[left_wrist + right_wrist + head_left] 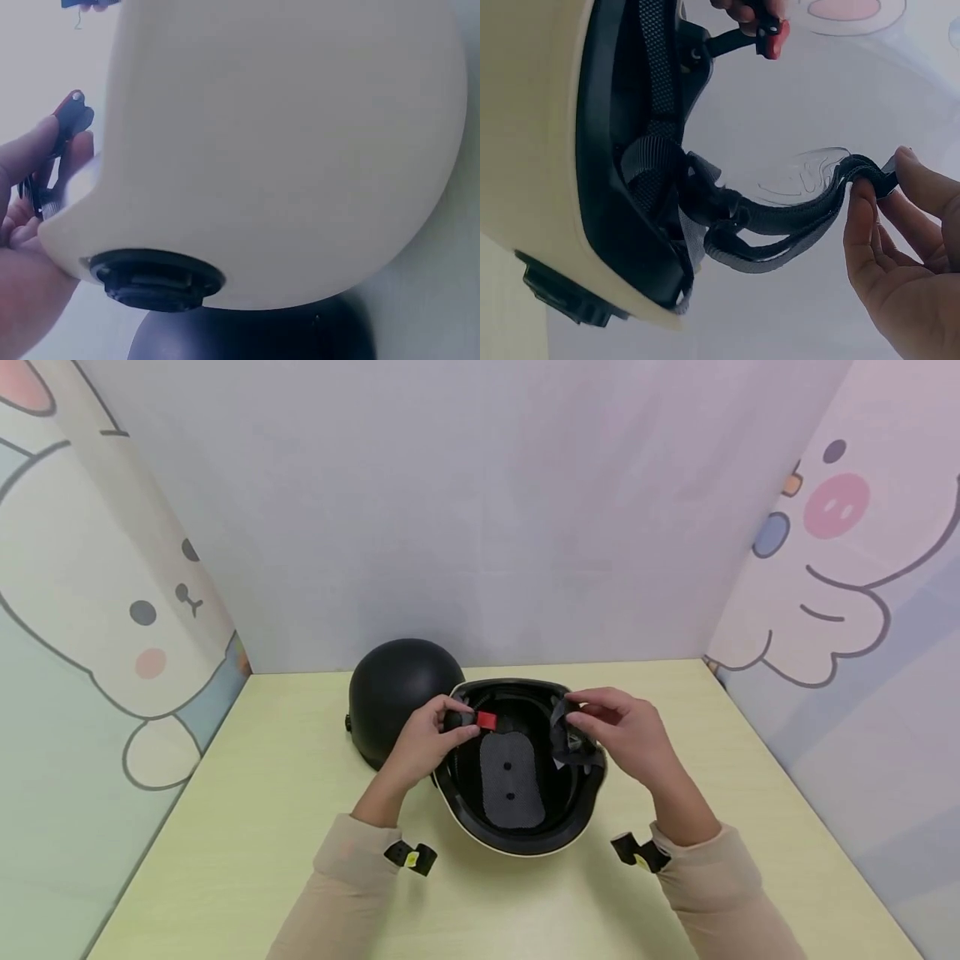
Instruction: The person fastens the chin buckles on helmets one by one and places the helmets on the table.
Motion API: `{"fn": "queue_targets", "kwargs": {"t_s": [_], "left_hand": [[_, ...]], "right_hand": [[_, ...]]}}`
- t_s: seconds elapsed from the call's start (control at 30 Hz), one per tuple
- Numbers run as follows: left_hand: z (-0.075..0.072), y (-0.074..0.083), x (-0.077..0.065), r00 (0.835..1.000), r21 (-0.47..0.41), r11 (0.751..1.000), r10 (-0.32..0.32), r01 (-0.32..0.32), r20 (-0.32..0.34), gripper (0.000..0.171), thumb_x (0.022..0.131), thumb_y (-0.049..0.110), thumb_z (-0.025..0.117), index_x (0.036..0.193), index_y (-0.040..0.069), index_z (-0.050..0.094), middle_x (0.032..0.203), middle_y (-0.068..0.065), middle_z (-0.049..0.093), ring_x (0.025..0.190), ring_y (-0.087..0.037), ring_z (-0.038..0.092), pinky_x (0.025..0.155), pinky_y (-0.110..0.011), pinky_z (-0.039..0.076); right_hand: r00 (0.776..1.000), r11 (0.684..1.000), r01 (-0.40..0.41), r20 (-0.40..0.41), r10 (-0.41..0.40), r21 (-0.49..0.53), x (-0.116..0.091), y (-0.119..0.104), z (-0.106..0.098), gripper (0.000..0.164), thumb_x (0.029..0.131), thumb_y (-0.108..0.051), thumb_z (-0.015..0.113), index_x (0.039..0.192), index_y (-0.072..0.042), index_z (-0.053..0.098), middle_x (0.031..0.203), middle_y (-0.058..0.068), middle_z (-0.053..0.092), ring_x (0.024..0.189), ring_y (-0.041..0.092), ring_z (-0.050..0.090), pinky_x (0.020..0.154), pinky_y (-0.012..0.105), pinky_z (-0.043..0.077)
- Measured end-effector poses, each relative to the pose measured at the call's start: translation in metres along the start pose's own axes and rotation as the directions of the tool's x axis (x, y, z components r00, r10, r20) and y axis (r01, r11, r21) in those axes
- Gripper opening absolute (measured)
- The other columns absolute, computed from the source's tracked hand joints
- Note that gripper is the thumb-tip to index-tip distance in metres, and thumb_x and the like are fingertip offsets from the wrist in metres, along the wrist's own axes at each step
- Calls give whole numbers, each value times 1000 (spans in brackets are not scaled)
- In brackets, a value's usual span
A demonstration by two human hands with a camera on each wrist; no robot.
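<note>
A cream-coloured helmet [525, 843] lies with its hollow facing up and toward me, showing black lining and a grey mesh pad [512, 777]. At its left rim my left hand [423, 743] pinches a black chin-strap buckle with a red tab [487, 720]. On the opposite side, the thumb and fingers of my right hand [630, 735] pinch the end of a black chin strap [787, 216]. That strap runs doubled from the helmet's inner edge in the right wrist view. A round black knob [157, 277] sits on the outer shell in the left wrist view.
A black helmet [405, 693] rests dome up behind and left of the cream one, close against it. Both are on a pale yellow-green table [247, 827]. A plain back wall [480, 527] and cartoon-printed side panels [97, 610] enclose the table.
</note>
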State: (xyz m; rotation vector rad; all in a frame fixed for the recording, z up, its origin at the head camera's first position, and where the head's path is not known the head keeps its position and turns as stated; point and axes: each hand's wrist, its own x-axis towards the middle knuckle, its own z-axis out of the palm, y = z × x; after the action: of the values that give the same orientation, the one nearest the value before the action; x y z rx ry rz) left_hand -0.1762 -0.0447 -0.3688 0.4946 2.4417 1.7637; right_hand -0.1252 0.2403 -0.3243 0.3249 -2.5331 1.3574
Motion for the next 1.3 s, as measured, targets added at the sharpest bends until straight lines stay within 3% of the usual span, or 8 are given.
{"fn": "queue_targets", "kwargs": {"t_s": [0.2, 0.33, 0.43, 0.57, 0.97, 1.3], "left_hand": [[-1, 2, -2, 1000, -26, 1000, 1, 0, 6, 28, 87, 14, 75, 112, 7, 64, 99, -4, 61, 77, -20, 47, 70, -33, 43], [-3, 18, -8, 1000, -39, 999, -7, 8, 24, 26, 88, 7, 73, 111, 1, 62, 90, -4, 58, 73, -18, 42, 68, -32, 41], [-3, 17, -7, 999, -52, 999, -15, 16, 30, 26, 88, 4, 72, 111, -1, 61, 92, -5, 59, 73, -18, 43, 68, -32, 41], [-1, -1, 0, 999, -87, 996, -9, 12, 31, 28, 87, 8, 74, 111, 2, 61, 97, -6, 61, 75, -18, 46, 69, -32, 43], [1, 0, -2, 999, -103, 994, 23, -19, 47, 28, 87, 12, 76, 109, 3, 62, 108, -8, 64, 80, -20, 51, 72, -31, 46], [3, 1, -3, 997, -26, 998, 51, -49, 64, 26, 87, 15, 75, 109, 7, 64, 94, -6, 62, 71, -21, 45, 65, -32, 42]], "right_hand": [[998, 999, -15, 63, 17, -36, 6, -4, 19, 27, 87, -11, 75, 113, -6, 72, 100, 5, 69, 85, 20, 66, 71, 33, 51], [996, 998, 7, 91, -1, -65, 8, -5, 30, 26, 87, -12, 75, 112, -6, 72, 101, 5, 69, 85, 19, 66, 72, 37, 52], [994, 997, 15, 107, -6, -80, 9, -3, 37, 26, 86, -12, 75, 112, -6, 72, 99, 5, 68, 83, 19, 66, 70, 37, 52], [992, 994, 25, 129, -11, -106, 10, 0, 44, 27, 85, -11, 76, 112, -6, 72, 95, 3, 66, 80, 18, 64, 67, 35, 51], [985, 980, 85, 162, -56, -181, 12, -2, 55, 29, 83, -10, 77, 111, -6, 72, 99, 5, 65, 84, 19, 63, 68, 34, 52], [980, 972, 113, 186, -74, -207, 10, -2, 61, 29, 82, -9, 79, 110, -8, 72, 102, 4, 64, 83, 18, 63, 69, 34, 52]]}}
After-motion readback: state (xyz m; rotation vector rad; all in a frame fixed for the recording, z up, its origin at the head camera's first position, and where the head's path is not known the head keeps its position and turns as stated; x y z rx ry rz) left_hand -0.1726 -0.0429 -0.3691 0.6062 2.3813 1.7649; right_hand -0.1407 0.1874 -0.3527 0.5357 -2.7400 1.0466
